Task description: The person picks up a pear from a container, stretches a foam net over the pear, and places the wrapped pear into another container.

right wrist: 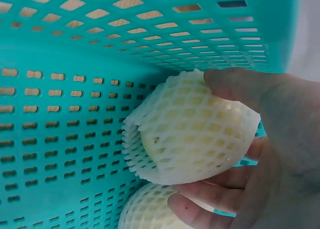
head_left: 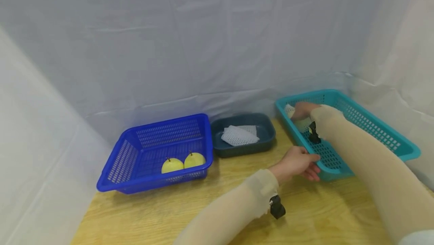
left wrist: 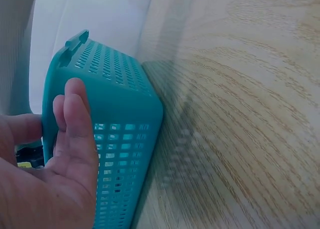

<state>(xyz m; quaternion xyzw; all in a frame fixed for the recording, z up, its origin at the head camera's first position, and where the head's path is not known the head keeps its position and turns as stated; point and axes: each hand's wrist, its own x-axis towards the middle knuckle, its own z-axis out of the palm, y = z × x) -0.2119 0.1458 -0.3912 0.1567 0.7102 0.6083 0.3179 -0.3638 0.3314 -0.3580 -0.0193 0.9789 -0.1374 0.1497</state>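
My right hand point(head_left: 303, 110) is inside the teal basket point(head_left: 403, 138) at its far left corner. In the right wrist view, its thumb and fingers grip a yellow pear point(right wrist: 195, 124) wrapped in a white foam net. A second netted pear point(right wrist: 147, 211) lies against it, partly cut off by the frame edge. My left hand point(head_left: 295, 163) holds the basket's near left corner. The left wrist view shows the thumb on the inner side of the rim and the fingers point(left wrist: 77, 114) against the outer wall.
To the left stands a blue basket point(head_left: 125, 177) with two bare yellow pears point(head_left: 172, 165) near its front right corner. Between the baskets, a dark green tray point(head_left: 268, 130) holds white foam nets point(head_left: 239, 135). White sheeting point(head_left: 210, 41) rises behind the wooden table point(head_left: 142, 215).
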